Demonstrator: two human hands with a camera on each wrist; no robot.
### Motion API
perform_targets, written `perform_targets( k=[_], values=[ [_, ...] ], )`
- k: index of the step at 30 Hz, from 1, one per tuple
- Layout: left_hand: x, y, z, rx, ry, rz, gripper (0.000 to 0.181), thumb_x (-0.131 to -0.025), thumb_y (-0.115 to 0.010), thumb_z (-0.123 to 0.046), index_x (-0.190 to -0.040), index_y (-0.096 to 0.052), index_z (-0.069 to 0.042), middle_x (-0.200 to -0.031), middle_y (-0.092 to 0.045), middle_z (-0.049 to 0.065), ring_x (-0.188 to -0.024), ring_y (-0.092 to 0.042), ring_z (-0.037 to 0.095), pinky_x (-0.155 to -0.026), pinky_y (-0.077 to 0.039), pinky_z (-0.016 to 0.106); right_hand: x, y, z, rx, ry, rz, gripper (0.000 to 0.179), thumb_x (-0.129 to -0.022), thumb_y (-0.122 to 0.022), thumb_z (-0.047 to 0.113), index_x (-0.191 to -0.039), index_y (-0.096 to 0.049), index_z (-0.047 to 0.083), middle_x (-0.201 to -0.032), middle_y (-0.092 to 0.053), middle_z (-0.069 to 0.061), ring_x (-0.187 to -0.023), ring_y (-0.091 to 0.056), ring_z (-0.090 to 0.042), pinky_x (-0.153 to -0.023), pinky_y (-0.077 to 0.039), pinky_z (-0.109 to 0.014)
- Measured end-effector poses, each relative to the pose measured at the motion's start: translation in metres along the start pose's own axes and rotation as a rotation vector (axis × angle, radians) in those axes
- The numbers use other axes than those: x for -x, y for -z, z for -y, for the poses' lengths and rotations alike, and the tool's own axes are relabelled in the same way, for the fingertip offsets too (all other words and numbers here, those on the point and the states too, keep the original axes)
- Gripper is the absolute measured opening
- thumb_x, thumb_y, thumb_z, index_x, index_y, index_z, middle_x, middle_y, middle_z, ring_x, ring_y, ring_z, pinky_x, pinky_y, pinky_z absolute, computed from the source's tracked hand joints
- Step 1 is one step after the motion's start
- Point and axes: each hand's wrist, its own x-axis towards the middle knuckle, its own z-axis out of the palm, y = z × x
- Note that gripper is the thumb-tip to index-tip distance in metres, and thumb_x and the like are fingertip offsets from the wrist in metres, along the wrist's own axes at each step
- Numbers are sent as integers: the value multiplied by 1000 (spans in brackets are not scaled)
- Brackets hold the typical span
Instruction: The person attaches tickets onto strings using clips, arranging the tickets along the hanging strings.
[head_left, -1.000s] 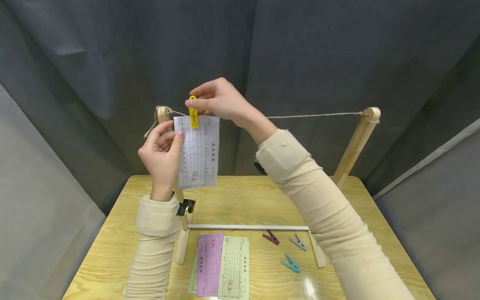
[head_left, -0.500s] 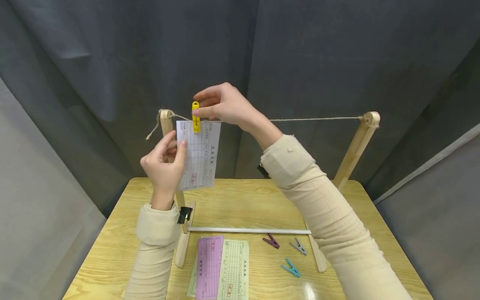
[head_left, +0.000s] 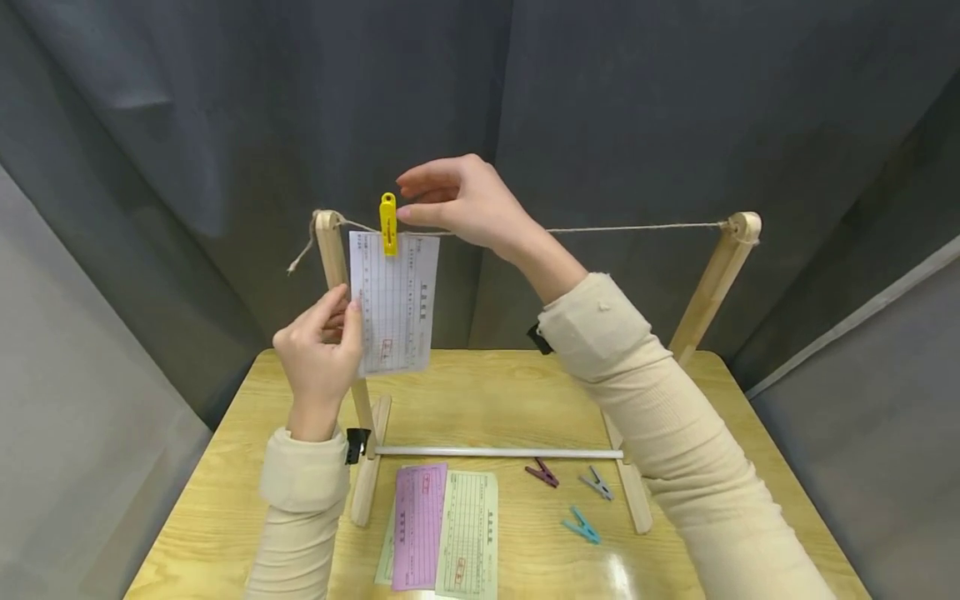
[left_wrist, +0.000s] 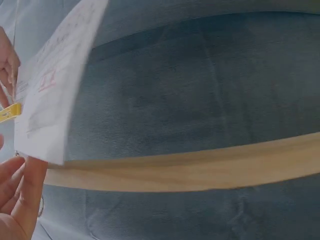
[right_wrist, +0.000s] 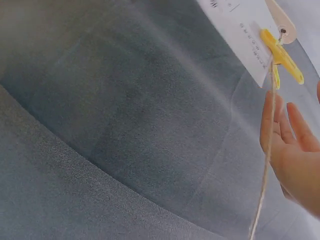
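A white printed slip (head_left: 397,308) with a red stamp hangs from the twine (head_left: 630,227), pinned near its top by a yellow clothespin (head_left: 387,223). Just right of the clothespin is my right hand (head_left: 480,204); in the right wrist view its fingers (right_wrist: 270,112) are spread and apart from the clip. My left hand (head_left: 318,346) is at the slip's left edge. The left wrist view has its fingers (left_wrist: 32,185) parted, one fingertip partly behind the slip's corner; whether it touches the paper I cannot tell.
Wooden posts (head_left: 712,287) carry the twine, with a white rod (head_left: 495,452) joining their feet. On the table (head_left: 510,400) lie a purple slip (head_left: 420,525), pale green slips (head_left: 468,533), and purple (head_left: 542,473), grey (head_left: 597,483) and blue (head_left: 581,527) clothespins.
My right hand has let go of the yellow clothespin and moved right of it. My left hand has loosened from the slip and slid slightly down and left. The slip stays hanging.
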Motion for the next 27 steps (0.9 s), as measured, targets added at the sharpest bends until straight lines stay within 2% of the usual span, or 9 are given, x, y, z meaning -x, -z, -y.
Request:
perform_targets(
  k=[3, 5, 8, 12, 19, 23, 27],
  values=[
    [6, 2, 3, -13, 14, 15, 14, -77, -62, 2, -87, -66, 10, -73, -66, 19, -54, -63, 29, -47, -51, 33, 5, 3, 0, -21, 25, -13, 38, -80, -70, 12, -116, -61, 5, -111, -62, -5, -91, -58, -11, -78, -47, -25],
    [11, 3, 6, -19, 26, 17, 11, -76, -62, 2, -84, -64, 10, -72, -65, 19, -54, -62, 29, -46, -51, 37, 10, 4, -1, -33, 41, -20, 38, -79, -70, 11, -115, -62, 5, -109, -62, -4, -90, -59, -11, -78, -47, -25],
    [17, 5, 11, -28, 49, 23, 10, -77, -63, 2, -81, -61, 10, -70, -64, 18, -55, -62, 29, -50, -51, 24, 19, 6, -3, -59, 67, -29, 37, -79, -70, 10, -115, -61, 4, -108, -63, -4, -89, -59, -11, -78, -47, -26],
    [25, 9, 16, -29, 80, 46, 11, -77, -62, 2, -83, -59, 11, -70, -63, 19, -56, -61, 29, -57, -44, 5, 31, 8, -6, -105, 87, -43, 36, -78, -70, 7, -113, -62, 1, -106, -64, -6, -89, -60, -13, -79, -48, -27],
    [35, 17, 21, -71, 100, 76, 18, -77, -63, 3, -92, -59, 11, -76, -63, 19, -63, -62, 29, -57, -49, 17, 57, 9, -15, -176, 105, -36, 36, -78, -69, 4, -113, -61, -2, -106, -63, -11, -91, -60, -17, -81, -48, -30],
    [40, 21, 21, -85, 94, 60, 19, -76, -63, 3, -93, -60, 11, -76, -63, 19, -63, -61, 30, -61, -43, 6, 71, 9, -22, -170, 105, -16, 36, -78, -69, 4, -113, -61, -2, -105, -64, -10, -90, -60, -17, -80, -48, -30],
    [44, 24, 18, -55, 78, 56, 19, -75, -63, 5, -92, -60, 10, -74, -63, 18, -59, -60, 29, -61, -40, 3, 83, 7, -31, -172, 108, -8, 35, -78, -69, 2, -112, -61, -3, -104, -64, -11, -89, -60, -17, -79, -49, -30]
  ],
)
